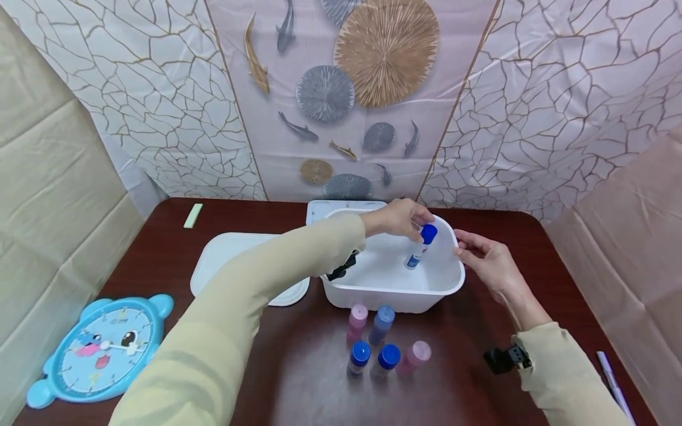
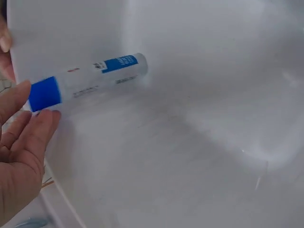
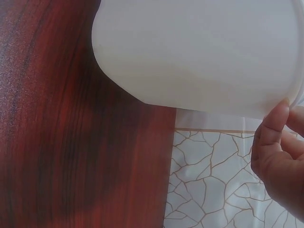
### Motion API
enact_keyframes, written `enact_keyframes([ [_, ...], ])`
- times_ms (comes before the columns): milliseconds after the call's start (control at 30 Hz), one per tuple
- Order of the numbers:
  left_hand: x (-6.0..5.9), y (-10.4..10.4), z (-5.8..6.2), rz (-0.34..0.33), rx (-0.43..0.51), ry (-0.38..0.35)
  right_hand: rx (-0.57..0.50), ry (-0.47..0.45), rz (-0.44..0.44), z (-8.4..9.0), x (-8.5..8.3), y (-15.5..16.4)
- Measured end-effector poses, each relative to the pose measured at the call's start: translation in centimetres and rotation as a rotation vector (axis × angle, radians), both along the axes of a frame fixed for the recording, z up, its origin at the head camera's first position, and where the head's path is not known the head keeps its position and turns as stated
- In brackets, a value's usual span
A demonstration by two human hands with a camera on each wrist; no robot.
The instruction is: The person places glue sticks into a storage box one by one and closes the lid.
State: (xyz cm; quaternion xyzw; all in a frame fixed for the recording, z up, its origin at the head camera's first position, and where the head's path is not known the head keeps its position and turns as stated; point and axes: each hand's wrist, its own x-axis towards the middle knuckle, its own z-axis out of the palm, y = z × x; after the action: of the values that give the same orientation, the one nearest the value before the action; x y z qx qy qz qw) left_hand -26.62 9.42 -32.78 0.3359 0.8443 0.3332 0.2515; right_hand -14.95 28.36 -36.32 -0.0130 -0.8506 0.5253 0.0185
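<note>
A tub [image 1: 444, 284] is set at the middle of the tabletop [image 1: 533, 248], with a bottle [image 1: 421, 245] standing tilted inside it. A lid [image 1: 224, 254] is laid to its left, five bottles [image 1: 380, 349] are grouped before it, and a clock [image 1: 101, 349] is placed far left.

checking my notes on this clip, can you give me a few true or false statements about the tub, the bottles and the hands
1. The left hand holds a blue-capped bottle inside the white tub. True.
2. The right hand rests flat on the table, away from the tub. False: its fingers touch the tub's rim.
3. Five small bottles stand on the table in front of the tub. True.
4. The blue clock lies inside the tub. False: it lies on the table's left edge.
</note>
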Motion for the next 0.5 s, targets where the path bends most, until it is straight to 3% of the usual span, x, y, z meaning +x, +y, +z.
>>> enact_keyframes([
  [100, 0.3, -1.0, 1.5, -0.017, 0.022, -0.005, 0.024, -0.011, -0.007, -0.1, 0.0, 0.0],
  [167, 0.7, -1.9, 2.7, -0.038, 0.076, -0.049, 0.037, -0.018, -0.013, -0.2, 0.0, 0.0],
  [333, 3.5, -5.6, 5.2, -0.145, 0.25, -0.172, 0.034, -0.012, -0.021, -0.1, -0.1, 0.0],
  [400, 5.2, -7.4, 5.4, -0.18, 0.3, -0.213, 0.027, -0.005, -0.017, -0.2, -0.2, 0.1],
  [500, 7.7, -10.3, 4.5, -0.189, 0.342, -0.261, 0.023, 0.001, -0.011, -0.3, -0.3, 0.2],
])
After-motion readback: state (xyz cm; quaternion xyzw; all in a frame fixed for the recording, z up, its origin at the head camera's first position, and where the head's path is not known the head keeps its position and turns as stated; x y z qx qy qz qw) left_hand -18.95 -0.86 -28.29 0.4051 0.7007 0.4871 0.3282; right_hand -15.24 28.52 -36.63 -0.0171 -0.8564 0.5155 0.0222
